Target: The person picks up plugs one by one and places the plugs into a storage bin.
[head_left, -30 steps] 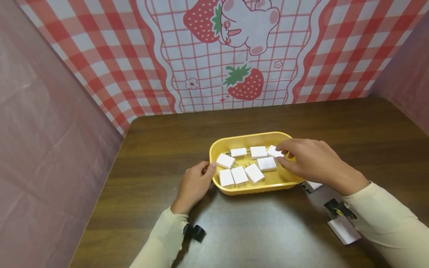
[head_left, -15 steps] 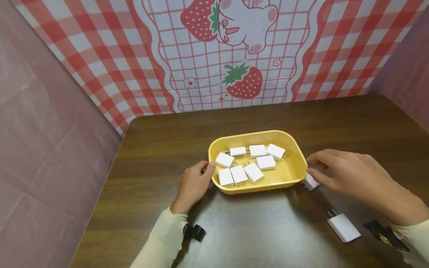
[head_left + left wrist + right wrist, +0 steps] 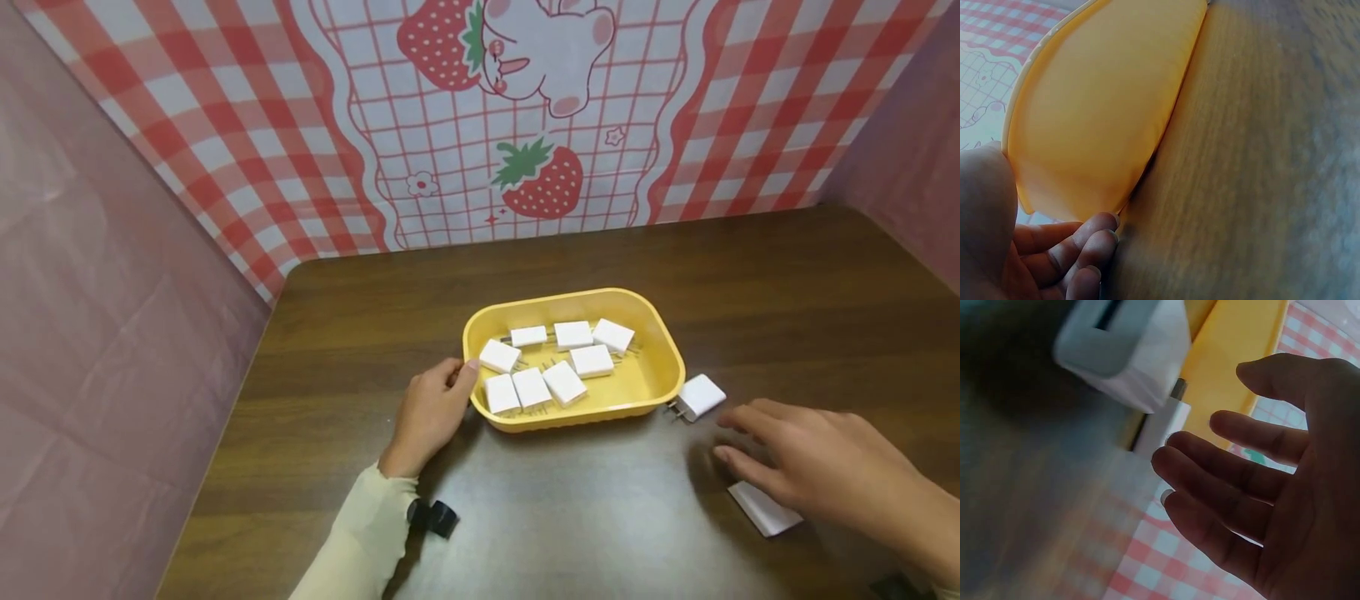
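A yellow tray [image 3: 645, 393] holds several white plug chargers [image 3: 566, 383] with metal prongs. My left hand [image 3: 429, 412] grips the tray's left end. Its thumb lies at the rim and its fingers [image 3: 1094, 250] curl low against the outer wall, as the left wrist view shows. Over the table to the right hovers my right hand [image 3: 825, 467], fingers apart and holding nothing. Partly beneath it lies one loose white plug charger [image 3: 763, 510], its prongs hidden from the head view. Another plug charger [image 3: 702, 397] lies by the tray's right end, prongs toward the tray.
The brown wooden table [image 3: 360, 317] carries everything. A checked cloth with strawberries [image 3: 551, 183] hangs behind its far edge. Pinkish cloth [image 3: 112, 333] covers the left side, and more stands at the right.
My right hand has left the charger at the tray's right part and moved right and toward me, over the loose charger. The left hand keeps its hold on the tray.
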Motion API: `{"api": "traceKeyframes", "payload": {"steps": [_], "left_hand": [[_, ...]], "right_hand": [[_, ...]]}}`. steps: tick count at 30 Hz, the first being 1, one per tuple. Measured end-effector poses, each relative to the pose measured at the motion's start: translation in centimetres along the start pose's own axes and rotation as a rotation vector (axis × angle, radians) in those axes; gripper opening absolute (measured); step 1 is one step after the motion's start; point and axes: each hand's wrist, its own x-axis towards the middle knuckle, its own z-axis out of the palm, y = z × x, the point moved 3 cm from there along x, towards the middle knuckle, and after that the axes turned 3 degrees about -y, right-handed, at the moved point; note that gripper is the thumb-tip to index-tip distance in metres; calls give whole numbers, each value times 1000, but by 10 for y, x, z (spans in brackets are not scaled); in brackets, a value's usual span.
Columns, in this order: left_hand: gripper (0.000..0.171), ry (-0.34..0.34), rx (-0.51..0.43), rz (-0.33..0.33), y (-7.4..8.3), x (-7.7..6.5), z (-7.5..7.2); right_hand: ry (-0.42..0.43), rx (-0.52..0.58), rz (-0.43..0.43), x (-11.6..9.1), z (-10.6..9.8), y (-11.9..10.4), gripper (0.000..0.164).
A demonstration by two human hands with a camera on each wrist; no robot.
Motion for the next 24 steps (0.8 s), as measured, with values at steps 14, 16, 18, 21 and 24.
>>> {"api": "traceKeyframes", "payload": {"steps": [14,16,18,21,24], "left_hand": [[44,8,-2,0,1,0,-1],[44,7,-2,1,1,1,-1],[44,2,-2,-1,0,1,0],[43,5,8,7,-1,2,0],[42,6,14,13,-1,1,0]], "right_hand": [[89,25,-31,-22,18,-1,37],[32,21,-1,-23,21,-1,41],[-7,16,17,-25,24,-2,44],[-30,6,31,-27,27,-2,44],[-62,13,52,-30,31,-1,41]]}}
